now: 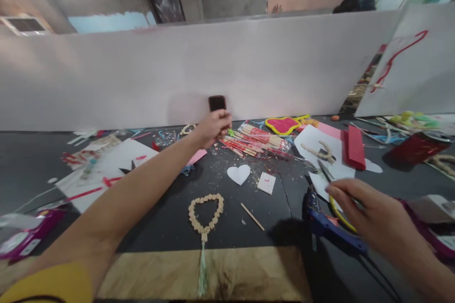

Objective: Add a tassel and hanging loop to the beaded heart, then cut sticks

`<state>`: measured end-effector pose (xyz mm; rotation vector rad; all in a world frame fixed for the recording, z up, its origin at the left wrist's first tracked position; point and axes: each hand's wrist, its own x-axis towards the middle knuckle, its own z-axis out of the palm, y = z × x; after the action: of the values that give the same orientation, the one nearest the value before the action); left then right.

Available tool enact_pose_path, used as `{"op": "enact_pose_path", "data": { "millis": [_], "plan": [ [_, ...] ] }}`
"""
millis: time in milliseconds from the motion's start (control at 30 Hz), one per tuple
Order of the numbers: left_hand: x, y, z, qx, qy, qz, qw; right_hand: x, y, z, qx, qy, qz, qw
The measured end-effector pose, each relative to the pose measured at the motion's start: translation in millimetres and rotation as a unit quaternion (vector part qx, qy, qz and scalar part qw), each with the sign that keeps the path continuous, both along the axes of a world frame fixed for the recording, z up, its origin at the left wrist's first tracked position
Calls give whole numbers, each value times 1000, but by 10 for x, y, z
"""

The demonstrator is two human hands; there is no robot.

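With twelve o'clock straight ahead of the person, the pointed metal tool [326,172] is at one o'clock, gripped in the right hand [369,213], its tip angled away over white paper [310,139]. It would likely handle as light, stiff and somewhat slippery, sturdier than the paper; the safest hold is back from the point, where the fingers close now. It looks grey, slim and tapering, slightly blurred, its rear hidden by the hand. Just nearer, at two o'clock, lies a blue glue gun [332,231]; a red box [354,147] rests beyond the tool at one. At twelve, the left hand [212,128] hangs near the phone [217,102] and bundled sticks [265,138], fingers drawn narrow; whether they pinch anything cannot be told. A tasselled beaded loop [191,213] lies between eleven and twelve, near the person.
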<state>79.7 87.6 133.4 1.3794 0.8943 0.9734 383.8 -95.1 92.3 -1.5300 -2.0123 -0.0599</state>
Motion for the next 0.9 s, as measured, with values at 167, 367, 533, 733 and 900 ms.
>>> {"op": "enact_pose_path", "data": {
  "millis": [167,367,533,733,900],
  "plan": [
    [236,-430,-90,64,124,-98,985,-671,557,164,-128,284,64,948],
    [327,-585,-204,154,185,-157,958,-1106,885,194,-209,465,110,853],
    [118,-470,-367,130,228,-121,957,-723,1005,238,-167,514,45,840],
    [-266,-214,-684,134,256,20,957,-356,883,136,-198,548,31,812],
    [-336,-170,-774,128,238,9,963,-302,786,85,-234,549,24,802]
  ]
}}
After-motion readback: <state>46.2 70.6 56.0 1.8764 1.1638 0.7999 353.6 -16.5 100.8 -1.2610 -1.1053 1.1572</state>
